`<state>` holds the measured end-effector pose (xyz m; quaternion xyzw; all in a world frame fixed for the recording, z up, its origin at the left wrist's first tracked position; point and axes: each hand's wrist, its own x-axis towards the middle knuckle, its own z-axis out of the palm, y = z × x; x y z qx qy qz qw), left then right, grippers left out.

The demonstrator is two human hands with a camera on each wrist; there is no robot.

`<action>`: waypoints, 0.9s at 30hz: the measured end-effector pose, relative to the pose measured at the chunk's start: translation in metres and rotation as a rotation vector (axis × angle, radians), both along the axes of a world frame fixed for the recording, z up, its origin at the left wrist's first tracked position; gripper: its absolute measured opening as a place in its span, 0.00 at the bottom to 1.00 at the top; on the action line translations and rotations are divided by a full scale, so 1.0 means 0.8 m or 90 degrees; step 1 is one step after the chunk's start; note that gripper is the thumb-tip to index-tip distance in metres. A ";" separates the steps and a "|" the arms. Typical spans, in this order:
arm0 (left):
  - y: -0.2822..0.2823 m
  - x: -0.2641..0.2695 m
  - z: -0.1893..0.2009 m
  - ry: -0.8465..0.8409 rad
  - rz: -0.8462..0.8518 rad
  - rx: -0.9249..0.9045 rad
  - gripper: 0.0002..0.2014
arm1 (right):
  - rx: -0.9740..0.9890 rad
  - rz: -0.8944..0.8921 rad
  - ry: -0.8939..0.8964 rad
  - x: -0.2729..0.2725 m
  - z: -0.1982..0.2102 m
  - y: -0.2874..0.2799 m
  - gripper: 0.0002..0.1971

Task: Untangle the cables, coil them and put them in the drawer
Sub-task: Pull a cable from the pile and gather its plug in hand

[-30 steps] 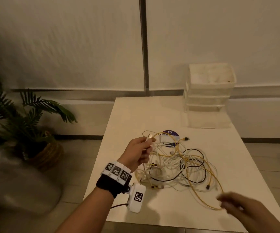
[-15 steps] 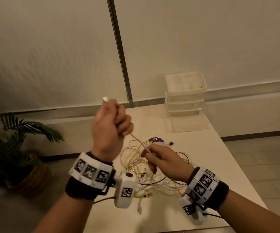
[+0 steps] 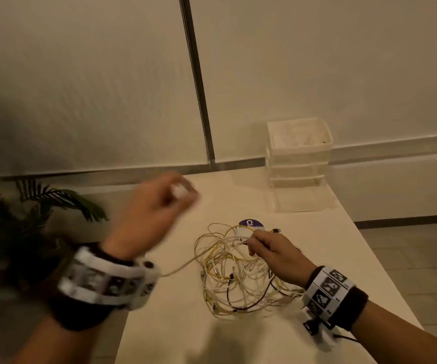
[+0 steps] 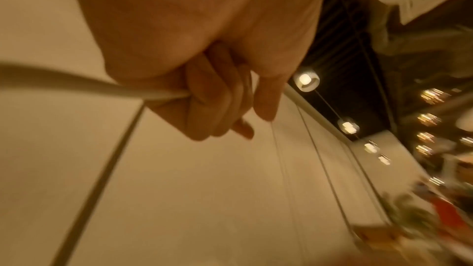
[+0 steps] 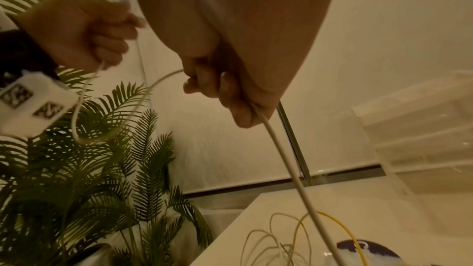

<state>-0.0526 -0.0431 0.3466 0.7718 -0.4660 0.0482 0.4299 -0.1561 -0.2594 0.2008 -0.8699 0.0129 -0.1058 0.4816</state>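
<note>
A tangle of white, yellow and dark cables (image 3: 238,274) lies on the white table (image 3: 175,332). My left hand (image 3: 157,208), blurred and raised left of the pile, grips one end of a white cable (image 4: 76,86); its fingers (image 4: 210,108) curl round it. The cable (image 3: 178,269) runs from that hand down towards the pile. My right hand (image 3: 272,253) rests over the pile's far side and pinches the same white cable (image 5: 286,159), which slides out under its fingers (image 5: 230,96). The clear plastic drawer unit (image 3: 300,164) stands at the table's back right.
A round purple disc (image 3: 249,224) lies just beyond the tangle. A potted palm (image 3: 28,219) stands on the floor left of the table. The wall runs close behind the table, and tiled floor shows to the right.
My left hand has dropped lower and swung left, drawing the white cable out. My right hand has moved down onto the pile's far side, still pinching the cable.
</note>
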 end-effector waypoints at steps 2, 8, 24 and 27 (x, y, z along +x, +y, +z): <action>-0.031 -0.017 -0.048 0.006 -0.002 0.179 0.09 | 0.003 0.003 -0.017 0.004 0.004 0.001 0.15; -0.086 -0.043 -0.113 0.096 0.017 0.196 0.10 | 0.168 0.017 0.005 0.004 0.028 -0.008 0.18; -0.095 0.026 -0.001 -0.063 0.323 -0.168 0.09 | 0.353 0.003 0.060 -0.012 0.012 -0.063 0.12; -0.096 0.033 0.016 -0.061 0.327 -0.148 0.10 | 0.397 -0.001 0.070 -0.015 0.013 -0.067 0.12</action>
